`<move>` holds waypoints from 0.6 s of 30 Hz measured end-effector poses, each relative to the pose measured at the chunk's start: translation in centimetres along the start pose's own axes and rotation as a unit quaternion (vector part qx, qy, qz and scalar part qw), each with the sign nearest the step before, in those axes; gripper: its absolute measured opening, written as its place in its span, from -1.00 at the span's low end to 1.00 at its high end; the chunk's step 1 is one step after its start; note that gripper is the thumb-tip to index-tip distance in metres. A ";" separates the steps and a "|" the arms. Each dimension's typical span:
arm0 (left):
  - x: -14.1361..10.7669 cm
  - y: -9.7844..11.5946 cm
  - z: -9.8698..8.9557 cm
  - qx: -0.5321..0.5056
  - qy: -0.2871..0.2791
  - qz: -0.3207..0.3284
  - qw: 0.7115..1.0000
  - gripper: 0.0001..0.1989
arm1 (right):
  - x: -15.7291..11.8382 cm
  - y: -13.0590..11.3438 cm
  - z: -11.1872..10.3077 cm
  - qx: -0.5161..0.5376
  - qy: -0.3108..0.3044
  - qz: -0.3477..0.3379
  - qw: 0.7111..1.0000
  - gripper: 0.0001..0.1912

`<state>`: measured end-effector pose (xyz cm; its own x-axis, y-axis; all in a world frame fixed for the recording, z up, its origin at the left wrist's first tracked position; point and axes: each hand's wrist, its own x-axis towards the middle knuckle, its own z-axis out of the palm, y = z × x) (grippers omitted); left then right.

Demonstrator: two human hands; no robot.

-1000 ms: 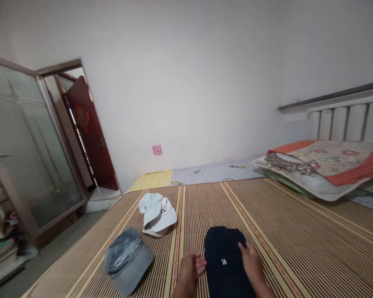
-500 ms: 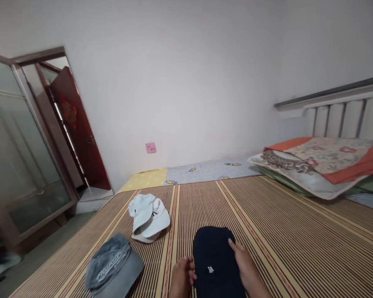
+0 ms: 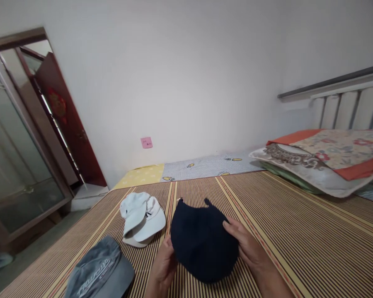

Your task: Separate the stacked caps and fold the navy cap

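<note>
A dark navy cap (image 3: 203, 242) is held up between my two hands over the striped mat, its white mark out of sight. My left hand (image 3: 165, 263) grips the cap's left edge, fingers partly behind it. On the right edge, my right hand (image 3: 244, 242) pinches the cap with the thumb on top. Two overlapping white caps (image 3: 151, 221) lie to the left of my left hand. Nearer the front left is a grey cap (image 3: 101, 271) with white lettering.
The striped mat (image 3: 267, 215) covers the bed. Pillows with a floral, orange-edged cover (image 3: 338, 151) lie at the right by a headboard (image 3: 342, 109). A pink note (image 3: 146, 142) is on the wall. A red door (image 3: 68, 124) stands at the left.
The navy cap has turned, hiding its white mark and showing a curved opening at its far side. My left hand has closed on its edge. The view has shifted slightly.
</note>
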<state>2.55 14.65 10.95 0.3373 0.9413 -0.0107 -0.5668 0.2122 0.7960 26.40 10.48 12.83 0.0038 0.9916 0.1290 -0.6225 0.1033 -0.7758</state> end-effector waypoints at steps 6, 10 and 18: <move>-0.8 1.9 0.0 0.104 -0.013 0.037 0.994 -0.68 | -0.8 -1.2 1.2 -0.020 -0.046 -0.032 0.998 -0.76; -1.5 3.3 -0.2 0.132 -0.010 0.064 0.989 -0.65 | -1.1 -1.9 1.5 -0.037 -0.032 -0.038 0.998 -0.72; -1.7 4.1 -0.8 0.246 -0.023 0.047 0.968 -0.66 | -1.0 -2.6 1.0 -0.021 0.062 -0.043 0.997 -0.66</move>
<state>-0.96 14.11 13.73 0.3417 0.9351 0.0937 -0.1737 -0.0351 0.9842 27.23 9.15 15.39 0.1546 0.9806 0.1208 -0.5824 0.1893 -0.7906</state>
